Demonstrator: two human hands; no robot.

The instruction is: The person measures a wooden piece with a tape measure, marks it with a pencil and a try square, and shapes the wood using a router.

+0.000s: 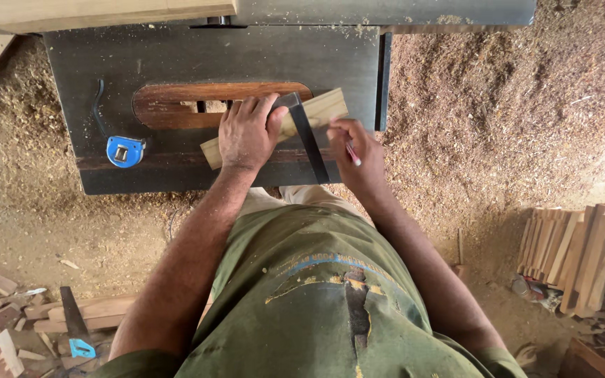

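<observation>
A short pale wooden strip point(322, 110) lies tilted on the dark saw table point(176, 59). My left hand point(248, 133) presses flat on the strip and on a dark metal try square point(308, 136) laid across it. My right hand point(357, 150) holds a red pencil point(352, 153) just right of the square's blade, with its tip at the strip's edge.
A blue tape measure point(125, 151) with a black strap rests on the table's left. A brown wooden insert point(176, 105) sits in the tabletop. Sawdust covers the ground. Stacked wooden strips point(572, 252) stand at the right, and offcuts with another square point(73, 318) lie at lower left.
</observation>
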